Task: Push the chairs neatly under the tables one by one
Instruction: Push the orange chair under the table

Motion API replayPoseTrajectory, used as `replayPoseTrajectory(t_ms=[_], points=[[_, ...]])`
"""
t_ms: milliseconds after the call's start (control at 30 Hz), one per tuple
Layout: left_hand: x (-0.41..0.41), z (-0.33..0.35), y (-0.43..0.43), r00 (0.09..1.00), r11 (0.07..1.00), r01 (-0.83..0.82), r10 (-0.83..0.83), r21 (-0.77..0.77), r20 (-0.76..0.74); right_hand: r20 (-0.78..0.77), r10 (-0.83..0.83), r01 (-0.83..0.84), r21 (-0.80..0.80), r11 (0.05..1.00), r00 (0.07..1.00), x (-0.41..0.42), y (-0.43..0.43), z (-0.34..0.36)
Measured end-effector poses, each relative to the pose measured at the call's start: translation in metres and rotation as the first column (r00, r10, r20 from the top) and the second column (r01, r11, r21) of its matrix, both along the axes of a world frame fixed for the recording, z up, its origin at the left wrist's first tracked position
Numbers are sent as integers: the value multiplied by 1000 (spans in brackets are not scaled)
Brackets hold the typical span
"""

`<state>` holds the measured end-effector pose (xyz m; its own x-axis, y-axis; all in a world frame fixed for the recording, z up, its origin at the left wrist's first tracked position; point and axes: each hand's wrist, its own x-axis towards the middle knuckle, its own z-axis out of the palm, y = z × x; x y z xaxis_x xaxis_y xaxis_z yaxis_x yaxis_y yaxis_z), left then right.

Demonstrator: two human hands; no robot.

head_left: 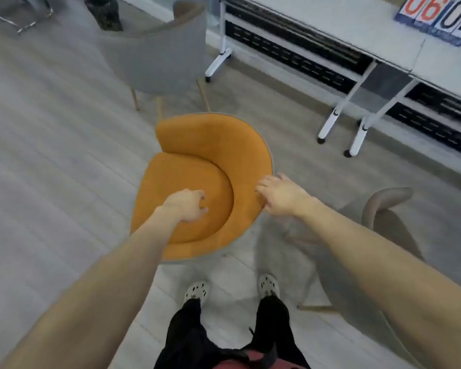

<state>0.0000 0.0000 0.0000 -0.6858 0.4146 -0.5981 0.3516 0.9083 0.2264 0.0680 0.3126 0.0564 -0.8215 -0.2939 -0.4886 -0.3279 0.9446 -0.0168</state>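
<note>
An orange chair (197,145) with a curved backrest stands on the floor just in front of my feet, seen from above, its open side facing left. My right hand (280,195) lies on the right rim of the backrest, fingers curled over the inside and thumb on the outer edge. Over the seat cushion is my left hand (188,206), its fingers loosely curled and holding nothing. White tables (357,25) on white wheeled legs run along the upper right, a step beyond the chair.
A grey chair (165,57) stands just behind the orange one, near the left table's leg (218,61). A beige chair (383,217) sits close on my right. A scoreboard (437,17) rests on the table. Open wood floor lies to the left.
</note>
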Motion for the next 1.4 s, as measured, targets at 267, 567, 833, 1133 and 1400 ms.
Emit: replayPoseTrajectory(t_ms=[267,567,833,1133,1400], points=[[106,-28,79,953,956,-293,291,19,84,-19,577,-572,100,814,817,-88,71,-37],[136,-72,160,871,891,-447,454,81,-190,-100,696,-695,49,717,711,-175,69,-70],[132,-69,149,867,872,-464,483,156,-120,-191,666,-680,-12,733,721,-177,71,-80],[133,-63,129,945,955,-282,294,95,-142,-237,528,-554,-52,831,815,-127,100,-84],[84,-56,125,986,1000,4,-3,3,-168,-219,240,-255,-43,966,946,-60,142,-81]])
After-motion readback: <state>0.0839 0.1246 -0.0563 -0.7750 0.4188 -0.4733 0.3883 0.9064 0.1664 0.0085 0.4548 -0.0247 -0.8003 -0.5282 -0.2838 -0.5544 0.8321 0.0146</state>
